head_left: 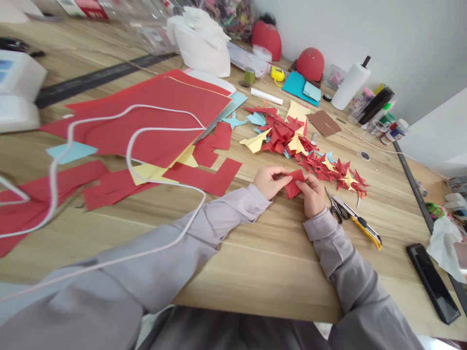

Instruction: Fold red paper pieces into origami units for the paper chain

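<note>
Between my hands, just above the wooden table, is a small folded piece of red paper (294,186). My left hand (270,182) pinches its left edge between thumb and fingers. On the right side, the thumb and fingers of my right hand (314,195) are closed on the same piece. Right behind my hands lies a heap of folded paper shapes (282,133), mostly red with some yellow and light blue. Red folded stars (343,175) continue the heap to the right. Scissors (337,209) and a yellow-handled utility knife (359,221) rest beside my right wrist.
Large red sheets (156,116) and red paper strips (204,177) cover the left of the table. A white cable (129,146) runs over them and across my left sleeve. A black phone (432,282) lies at the right, near bottles (386,119) and a white roll (352,85) behind.
</note>
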